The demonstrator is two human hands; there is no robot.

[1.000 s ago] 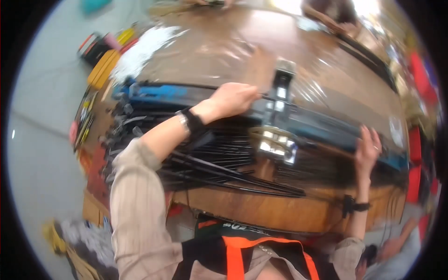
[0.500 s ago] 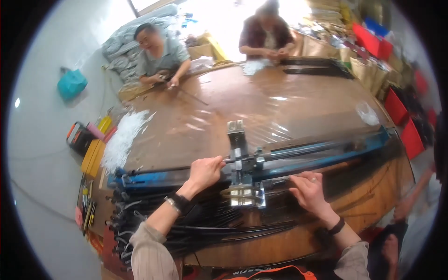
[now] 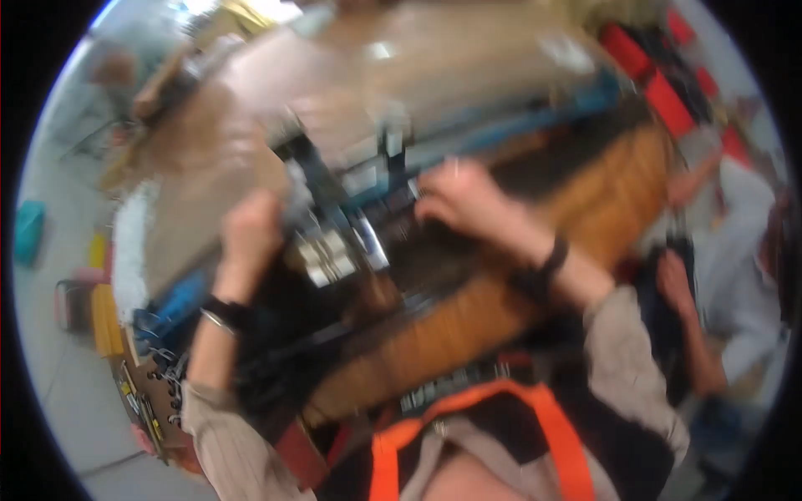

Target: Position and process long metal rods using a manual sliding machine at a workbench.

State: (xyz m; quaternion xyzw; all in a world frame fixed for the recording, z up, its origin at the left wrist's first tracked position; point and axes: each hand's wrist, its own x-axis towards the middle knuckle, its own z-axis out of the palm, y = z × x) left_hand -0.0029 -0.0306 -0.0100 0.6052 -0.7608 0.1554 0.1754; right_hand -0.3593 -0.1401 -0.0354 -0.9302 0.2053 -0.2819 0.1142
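Observation:
A metal clamping jig [image 3: 322, 255] with a dark slide and bright plates sits on the long blue rail [image 3: 585, 96]. To its left is my left hand [image 3: 253, 230], closed like a fist; blur hides what its fingers grip, if anything. On the jig's other side, my right hand [image 3: 472, 199] reaches toward it with bent fingers, smeared by motion, so their hold does not show. A small upright metal block [image 3: 393, 142] stands on the rail near the right fingertips. Dark rods [image 3: 284, 359] lie blurred below the jig.
White strips [image 3: 134, 242] are heaped on the table's left end, beside a yellow box [image 3: 106, 319]. Red bins [image 3: 668, 104] stand at the right. A person in a light shirt [image 3: 743, 275] is close on my right. Another person [image 3: 113, 75] is blurred at upper left.
My view has swung downward and turned, blurring everything. Both hands have moved relative to the jig, the right one closer to the rail. The left hand's dark rod no longer shows clearly.

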